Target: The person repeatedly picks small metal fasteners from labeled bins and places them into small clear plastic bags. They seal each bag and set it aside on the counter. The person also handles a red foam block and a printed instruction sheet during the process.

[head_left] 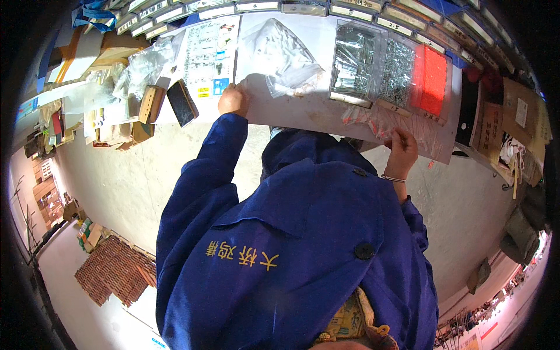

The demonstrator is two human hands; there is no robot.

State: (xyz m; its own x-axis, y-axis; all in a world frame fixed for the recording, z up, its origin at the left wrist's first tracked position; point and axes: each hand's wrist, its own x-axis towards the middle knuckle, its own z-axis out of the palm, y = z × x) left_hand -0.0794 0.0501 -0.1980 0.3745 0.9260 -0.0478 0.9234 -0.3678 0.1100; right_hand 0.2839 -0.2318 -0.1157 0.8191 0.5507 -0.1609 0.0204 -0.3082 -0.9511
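My left hand [233, 100] is closed, its fingers curled at the lower right corner of a printed sheet [205, 58] on the white table [291, 114]. What lies in those fingers, if anything, is hidden. At the table's near right edge, my right hand [402, 153] pinches among small clear plastic bags with red bits in them [417, 131]. Beyond that hand stand clear bins: one with long metal pins [354, 61], one with short metal pieces [396, 70] and one with red pieces [431, 79]. A large clear bag of white pieces [280, 52] lies between the sheet and the bins.
Rows of labelled drawers [303, 7] line the table's back. On the left lie a dark rectangular block [182, 103], a brown wooden block [151, 104] and crumpled plastic [149, 67]. Cardboard boxes [516, 111] stand at the right. Stacked brown strips [114, 268] rest behind me.
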